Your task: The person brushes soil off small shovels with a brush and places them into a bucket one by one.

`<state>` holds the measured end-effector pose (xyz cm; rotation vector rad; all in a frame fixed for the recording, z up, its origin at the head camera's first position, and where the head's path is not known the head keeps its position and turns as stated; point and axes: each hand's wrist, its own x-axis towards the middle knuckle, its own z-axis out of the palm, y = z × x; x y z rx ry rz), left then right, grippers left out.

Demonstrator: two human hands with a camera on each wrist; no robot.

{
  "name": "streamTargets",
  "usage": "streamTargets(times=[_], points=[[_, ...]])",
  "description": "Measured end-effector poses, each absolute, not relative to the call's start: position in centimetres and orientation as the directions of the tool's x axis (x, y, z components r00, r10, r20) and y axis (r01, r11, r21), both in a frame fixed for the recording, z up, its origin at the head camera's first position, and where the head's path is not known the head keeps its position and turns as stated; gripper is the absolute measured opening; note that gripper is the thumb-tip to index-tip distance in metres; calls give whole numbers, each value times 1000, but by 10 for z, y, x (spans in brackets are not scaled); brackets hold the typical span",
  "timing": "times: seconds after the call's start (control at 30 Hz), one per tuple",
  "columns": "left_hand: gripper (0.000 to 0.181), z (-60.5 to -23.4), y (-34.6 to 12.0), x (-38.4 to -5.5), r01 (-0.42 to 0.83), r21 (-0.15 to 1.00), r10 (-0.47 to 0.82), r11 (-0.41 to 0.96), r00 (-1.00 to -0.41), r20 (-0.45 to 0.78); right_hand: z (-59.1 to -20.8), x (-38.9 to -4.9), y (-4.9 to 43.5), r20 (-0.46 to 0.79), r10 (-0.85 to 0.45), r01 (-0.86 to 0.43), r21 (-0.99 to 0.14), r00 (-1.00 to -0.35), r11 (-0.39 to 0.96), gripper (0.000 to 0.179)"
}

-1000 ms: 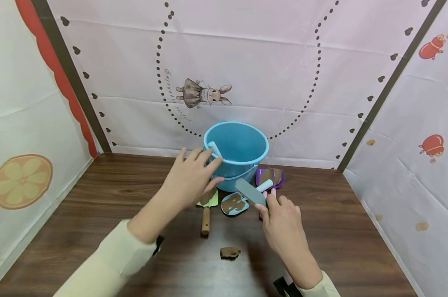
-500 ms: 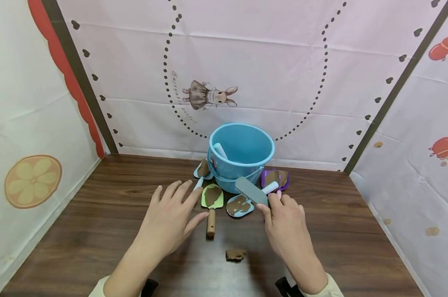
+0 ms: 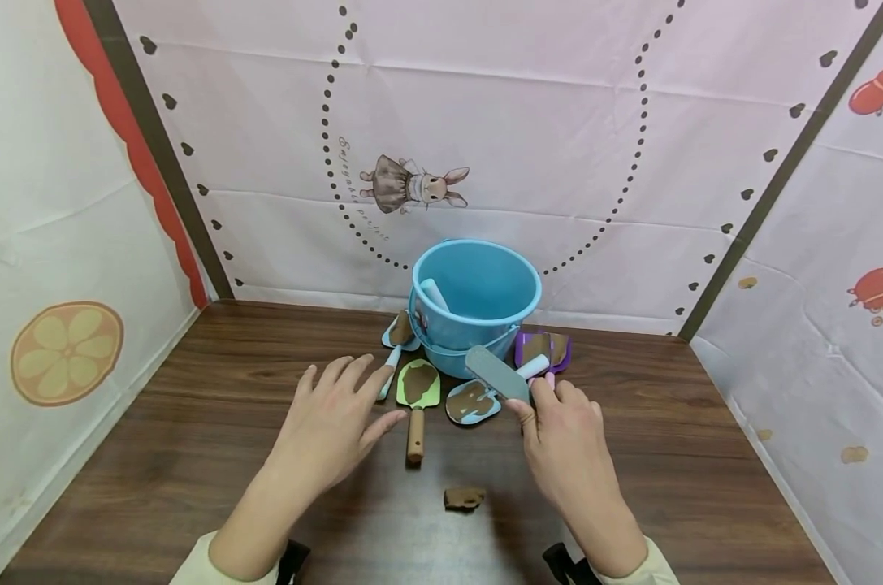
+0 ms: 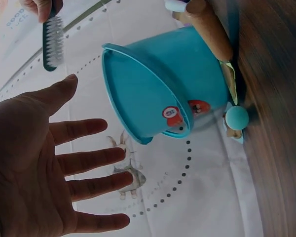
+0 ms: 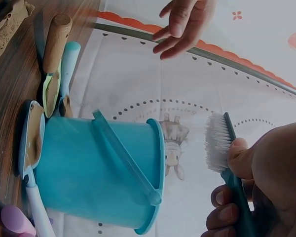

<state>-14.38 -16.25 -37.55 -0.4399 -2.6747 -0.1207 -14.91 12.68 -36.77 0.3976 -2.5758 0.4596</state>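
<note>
My right hand (image 3: 569, 435) grips a scrub brush (image 3: 496, 373) by its handle; its flat grey-green back faces up in the head view, and white bristles (image 5: 217, 143) show in the right wrist view. My left hand (image 3: 327, 426) is spread over the table with its palm bare in the left wrist view. The blue bucket (image 3: 478, 280) stands upright beyond both hands, with a pale blue handle end (image 3: 434, 295) inside it. Nearest the left hand are a green shovel (image 3: 415, 439) with a wooden grip and a light blue shovel (image 3: 392, 364), both smeared brown.
A round light blue shovel (image 3: 472, 404) lies before the bucket, brown-smeared. To its right is a purple shovel (image 3: 554, 349) with brown on it. A brown lump (image 3: 464, 498) lies near the front of the wooden table (image 3: 214, 422). Printed cloth walls (image 3: 543, 146) enclose the table.
My left hand has drawn back from the bucket's rim toward the front left, uncovering the light blue and green shovels. The right hand keeps its hold on the brush. The head view has shifted slightly.
</note>
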Motion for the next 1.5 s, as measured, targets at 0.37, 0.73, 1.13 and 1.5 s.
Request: streamTargets(times=[0.37,0.73,1.13,1.5], points=[[50,-398,-181,-196,261,135,226,956,-946,230,-366,-147,127,514,-188,-361,-259,-837,896,35],[36,-423,-171,-269,136,144,142,980,-989,-33,-367,-146,127,524,-194,-366,-248,-829,897,36],[26,-432,-157,-306,-14,108,10,994,-977,-213,-368,-145,125,530,-202,-370,-234,-824,899,36],[34,-435,-148,-311,-78,132,-42,988,-965,-257,-367,-145,126,521,-200,-370,-245,-829,896,34]])
